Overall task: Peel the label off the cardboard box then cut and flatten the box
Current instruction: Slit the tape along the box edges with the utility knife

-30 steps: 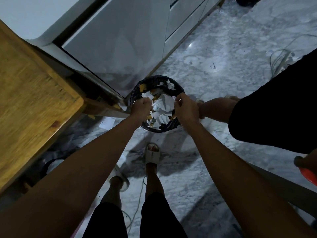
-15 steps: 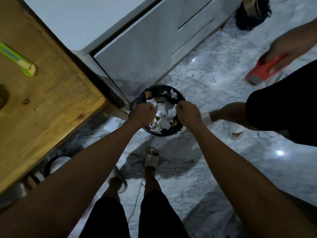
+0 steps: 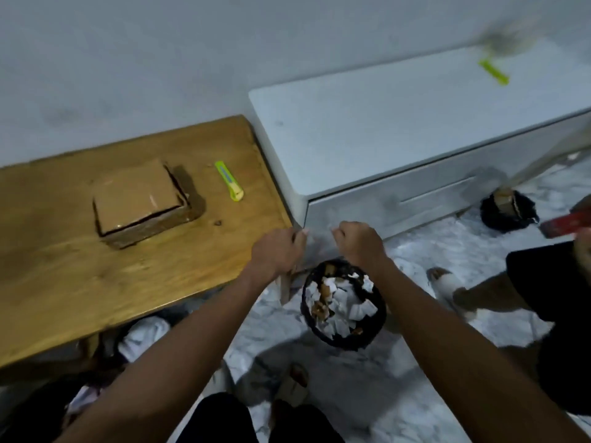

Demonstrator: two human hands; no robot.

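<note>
L hand (image 3: 277, 251) & R hand (image 3: 359, 243) curled, gripping nothing, above bin (image 3: 343, 303) | cardboard box (image 3: 140, 201), cutter (image 3: 228, 180) far-left on surface (image 3: 80, 282)

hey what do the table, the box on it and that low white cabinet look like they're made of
The long brown table looks like varnished solid wood: visible grain, a knot, slight sheen. The small brown box looks like plain matte cardboard, with a strip of clear tape. The low white cabinet looks like smooth painted or laminated board; which one is unclear.

Bare forearms without sleeves, left hand (image 3: 276, 251) and right hand (image 3: 359, 243) ungloved; dark shorts (image 3: 256, 423) and pale open-toed sandals (image 3: 292, 383) below.
</note>
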